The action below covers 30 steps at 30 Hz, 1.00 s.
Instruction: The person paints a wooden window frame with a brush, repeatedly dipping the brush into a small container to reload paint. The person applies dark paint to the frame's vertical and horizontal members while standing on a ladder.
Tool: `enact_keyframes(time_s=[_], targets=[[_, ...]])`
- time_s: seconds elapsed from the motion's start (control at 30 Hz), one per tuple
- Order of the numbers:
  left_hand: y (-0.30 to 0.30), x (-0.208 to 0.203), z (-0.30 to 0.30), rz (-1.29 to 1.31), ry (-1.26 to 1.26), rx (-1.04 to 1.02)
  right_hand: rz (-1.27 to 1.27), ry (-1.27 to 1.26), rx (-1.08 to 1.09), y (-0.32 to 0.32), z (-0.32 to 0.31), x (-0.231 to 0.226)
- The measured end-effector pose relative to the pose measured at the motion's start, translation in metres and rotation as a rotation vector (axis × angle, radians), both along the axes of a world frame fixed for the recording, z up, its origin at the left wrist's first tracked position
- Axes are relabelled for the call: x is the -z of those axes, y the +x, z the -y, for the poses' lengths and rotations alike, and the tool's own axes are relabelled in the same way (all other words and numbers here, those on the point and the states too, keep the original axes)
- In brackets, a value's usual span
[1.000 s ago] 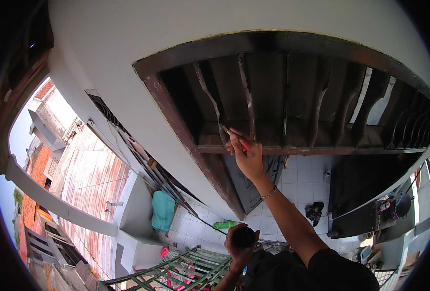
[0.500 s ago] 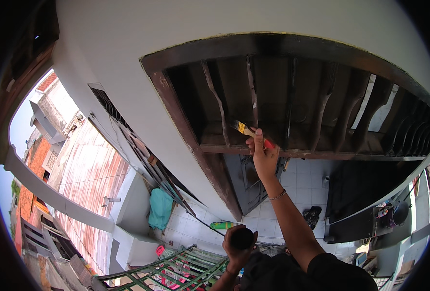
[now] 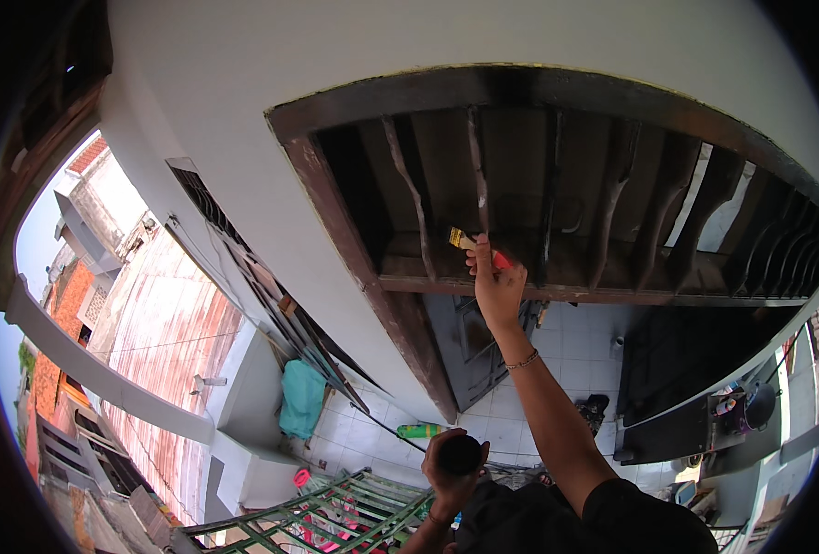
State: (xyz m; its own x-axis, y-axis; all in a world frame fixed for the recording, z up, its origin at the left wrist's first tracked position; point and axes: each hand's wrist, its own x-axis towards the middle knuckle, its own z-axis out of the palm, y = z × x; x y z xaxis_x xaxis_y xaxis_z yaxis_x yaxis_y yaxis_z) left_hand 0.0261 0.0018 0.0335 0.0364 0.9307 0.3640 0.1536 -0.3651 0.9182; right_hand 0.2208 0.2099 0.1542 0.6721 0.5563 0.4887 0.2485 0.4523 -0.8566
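My right hand (image 3: 499, 288) reaches up to a dark brown wooden grille set in an arched frame. Its fingers are closed round a paintbrush (image 3: 468, 244) with a pale handle, a red end and a yellow-marked band. The brush head points up and left, between two wavy upright slats; its bristles are hard to make out against the dark wood, and I cannot tell if they touch it. The nearest slat (image 3: 479, 175) has pale patches along its edge. Lower down, my left hand (image 3: 442, 480) grips a round container (image 3: 460, 452) with a black inside, held close to my body.
A brown frame post (image 3: 363, 240) runs down beside the white wall (image 3: 215, 166). Below are a dark door (image 3: 465, 342), a tiled floor (image 3: 575, 346), a green metal rack (image 3: 335, 512), a teal cover (image 3: 303, 397) and a black bag (image 3: 594, 409). Long strips lean on the wall.
My right hand has shifted slightly left, and the brush has turned so its bristles show less. The left hand with the container stays nearly in place.
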Motion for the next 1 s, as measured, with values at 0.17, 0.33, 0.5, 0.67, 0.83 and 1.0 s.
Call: enact_keyframes(time_s=[0.17,0.33,0.5,0.67,0.83,1.0], targets=[[0.005,-0.001,-0.001,0.0,0.012,0.047,-0.025,-0.036,-0.154,-0.009,-0.015,0.0],[0.003,0.0,-0.002,-0.033,0.02,0.048,-0.043,-0.083,-0.109,0.003,0.011,-0.009],[0.008,0.009,-0.001,0.054,-0.098,0.077,-0.043,-0.057,-0.194,0.0,-0.013,-0.002],[0.004,0.008,-0.001,-0.001,-0.001,0.067,-0.079,-0.063,-0.134,0.008,0.003,-0.001],[0.005,0.007,0.001,0.003,-0.025,0.088,-0.074,-0.037,-0.253,-0.003,-0.007,0.003],[0.004,-0.001,0.001,-0.03,0.026,0.048,-0.314,-0.022,-0.217,0.004,0.031,-0.011]])
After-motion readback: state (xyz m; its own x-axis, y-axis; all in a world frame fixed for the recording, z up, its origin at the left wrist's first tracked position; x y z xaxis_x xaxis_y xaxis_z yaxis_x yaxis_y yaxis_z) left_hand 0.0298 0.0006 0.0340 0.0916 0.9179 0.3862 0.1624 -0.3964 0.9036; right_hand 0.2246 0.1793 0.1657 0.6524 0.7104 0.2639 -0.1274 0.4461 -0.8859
